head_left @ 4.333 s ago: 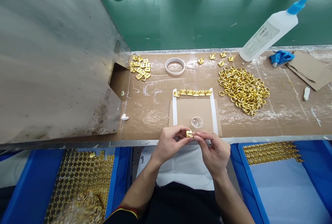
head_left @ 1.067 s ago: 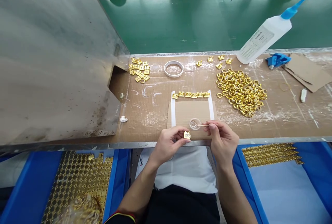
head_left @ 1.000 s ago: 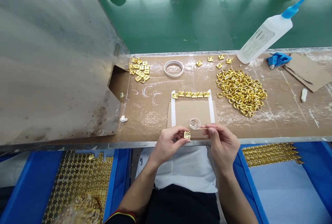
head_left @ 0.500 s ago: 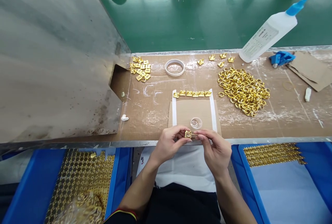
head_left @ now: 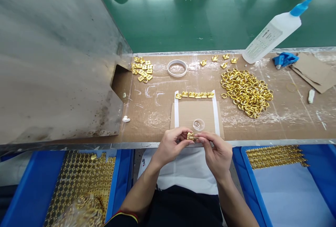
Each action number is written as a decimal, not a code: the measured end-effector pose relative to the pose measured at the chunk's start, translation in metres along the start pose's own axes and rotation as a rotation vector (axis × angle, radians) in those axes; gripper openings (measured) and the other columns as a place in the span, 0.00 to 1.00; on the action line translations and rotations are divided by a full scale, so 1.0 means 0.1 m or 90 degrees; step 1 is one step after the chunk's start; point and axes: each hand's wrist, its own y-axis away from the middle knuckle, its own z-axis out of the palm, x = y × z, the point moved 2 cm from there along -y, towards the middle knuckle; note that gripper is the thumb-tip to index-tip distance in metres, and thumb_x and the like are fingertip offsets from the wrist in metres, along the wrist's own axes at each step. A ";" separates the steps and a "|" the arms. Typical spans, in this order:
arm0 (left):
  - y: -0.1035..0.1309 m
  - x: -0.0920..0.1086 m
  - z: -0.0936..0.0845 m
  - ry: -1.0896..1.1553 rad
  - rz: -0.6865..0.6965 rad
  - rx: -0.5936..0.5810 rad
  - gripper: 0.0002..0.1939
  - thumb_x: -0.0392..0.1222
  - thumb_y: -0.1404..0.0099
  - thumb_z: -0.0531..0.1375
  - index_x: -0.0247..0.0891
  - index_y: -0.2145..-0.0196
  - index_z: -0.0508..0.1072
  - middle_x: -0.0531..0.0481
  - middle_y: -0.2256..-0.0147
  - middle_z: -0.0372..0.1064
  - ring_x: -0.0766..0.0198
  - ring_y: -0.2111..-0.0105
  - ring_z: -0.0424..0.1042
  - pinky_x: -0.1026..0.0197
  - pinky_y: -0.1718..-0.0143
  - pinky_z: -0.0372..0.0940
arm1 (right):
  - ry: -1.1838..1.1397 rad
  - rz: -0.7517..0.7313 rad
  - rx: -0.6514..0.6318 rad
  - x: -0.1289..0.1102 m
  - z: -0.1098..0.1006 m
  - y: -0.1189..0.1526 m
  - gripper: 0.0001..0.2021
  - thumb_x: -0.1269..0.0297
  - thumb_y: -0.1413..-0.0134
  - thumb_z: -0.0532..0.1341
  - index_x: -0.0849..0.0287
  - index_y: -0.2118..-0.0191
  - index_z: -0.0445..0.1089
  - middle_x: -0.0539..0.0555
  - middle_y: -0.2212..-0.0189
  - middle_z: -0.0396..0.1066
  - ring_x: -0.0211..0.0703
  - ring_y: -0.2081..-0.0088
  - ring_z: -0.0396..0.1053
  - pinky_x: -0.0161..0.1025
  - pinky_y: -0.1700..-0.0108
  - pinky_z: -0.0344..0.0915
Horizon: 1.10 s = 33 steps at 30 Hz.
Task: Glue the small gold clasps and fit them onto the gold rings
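Landmark: clear dish (head_left: 202,121), on the cardboard pad (head_left: 185,113) near the front edge of the bench (head_left: 154,134).

Item, hands: close together, in front of the dish. Left hand (head_left: 168,147): fingertips pinching one gold piece (head_left: 190,136), just left of the dish and nearer the wearer. Right hand (head_left: 217,152): fingertips clamped on a thin stick (head_left: 195,137), tip at the gold piece.

Change: a second ago the stick's tip was at the dish; it has since moved to the piece. By judgement, work has passed from dish to piece, perhaps applying something taken up there; any substance on the tip is too small to tell.

Item, row of six gold pieces (head_left: 197,95): beyond the dish, between the upper ends of two white strips (head_left: 176,109).

Item, heap of gold rings (head_left: 246,92): right of and beyond the dish.

Item, cluster of gold pieces (head_left: 144,67): far left of the dish.

Item, white bottle (head_left: 271,37), blue nozzle: farther right and beyond, tilted.
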 end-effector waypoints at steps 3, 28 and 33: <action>0.00 0.00 0.00 0.002 0.001 0.002 0.08 0.40 0.37 0.67 0.35 0.61 0.77 0.48 0.70 0.77 0.63 0.70 0.76 0.65 0.69 0.72 | -0.003 -0.002 0.005 0.00 0.00 0.00 0.06 0.70 0.33 0.62 0.54 0.60 0.77 0.52 0.67 0.81 0.44 0.69 0.80 0.38 0.65 0.79; 0.00 0.02 0.00 -0.001 0.016 -0.003 0.07 0.38 0.37 0.67 0.35 0.61 0.77 0.48 0.69 0.77 0.63 0.70 0.76 0.66 0.68 0.71 | -0.009 -0.023 -0.006 0.00 -0.02 -0.01 0.08 0.73 0.35 0.62 0.53 0.59 0.76 0.52 0.66 0.81 0.44 0.67 0.80 0.37 0.63 0.78; 0.00 0.01 0.00 -0.007 0.010 -0.002 0.07 0.39 0.37 0.67 0.35 0.61 0.77 0.48 0.69 0.77 0.63 0.70 0.76 0.66 0.69 0.71 | -0.009 -0.019 -0.004 0.00 -0.03 -0.01 0.08 0.74 0.35 0.62 0.54 0.59 0.76 0.51 0.66 0.81 0.43 0.67 0.80 0.37 0.63 0.78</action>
